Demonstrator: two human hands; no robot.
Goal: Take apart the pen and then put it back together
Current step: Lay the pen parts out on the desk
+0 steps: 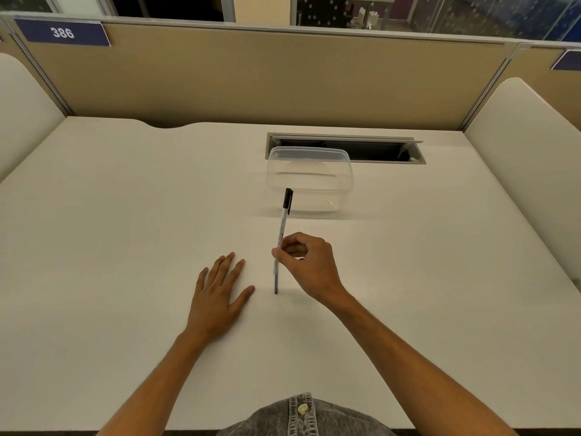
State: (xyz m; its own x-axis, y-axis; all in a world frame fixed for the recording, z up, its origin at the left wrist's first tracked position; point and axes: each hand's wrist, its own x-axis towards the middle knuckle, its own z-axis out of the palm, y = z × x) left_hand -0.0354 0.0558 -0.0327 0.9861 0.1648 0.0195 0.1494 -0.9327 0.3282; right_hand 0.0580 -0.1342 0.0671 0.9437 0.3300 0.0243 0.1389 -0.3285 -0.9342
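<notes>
Right hand pinches the pen at mid-barrel w/ thumb + fingertips, other fingers curled in. Pen stands near upright, black cap end up, bottom tip at or just above the desk; can't tell if it touches. Cap on, pen in one piece, so disassembly not started imo.

Grip sits low on the barrel, leaving the cap end free, probably so the other hand can pull the cap w/o regripping.

Left hand lies flat on the desk, palm down, fingers spread, holding nothing. It's just beside the pen but not touching. Looks like a rest/brace pose, close enough to come up for the cap.

Clear plastic container sits behind the pen, near the cable slot. Looks empty. Maybe meant as a tray for loose parts, but that's a guess.

Next likely step: left hand goes to the cap, pulls along the pen axis. Risk: small inner parts rolling off across the smooth top.
</notes>
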